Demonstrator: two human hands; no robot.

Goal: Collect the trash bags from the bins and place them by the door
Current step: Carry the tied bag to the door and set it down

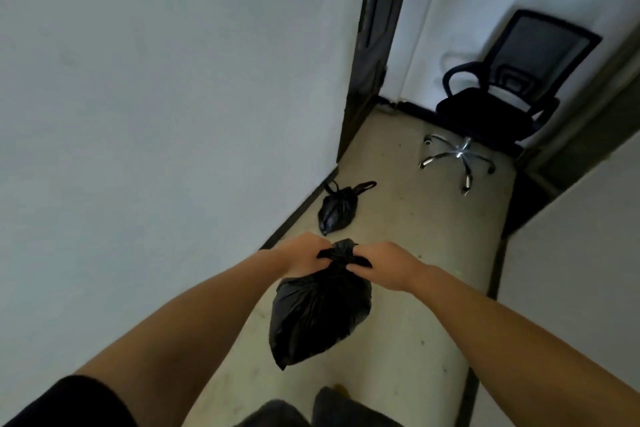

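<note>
A full black trash bag [317, 315] hangs in the air in front of me, above the floor. My left hand [303, 255] and my right hand [384, 262] both grip the knotted neck at its top, one on each side. A second, smaller black trash bag [337, 210] lies tied on the floor ahead, close to the left wall and just short of the dark door frame [363, 55].
A narrow corridor with a pale floor runs between a white wall on the left and another on the right. A black office chair [498, 104] with a chrome star base stands past the doorway at the far end. My legs show at the bottom edge.
</note>
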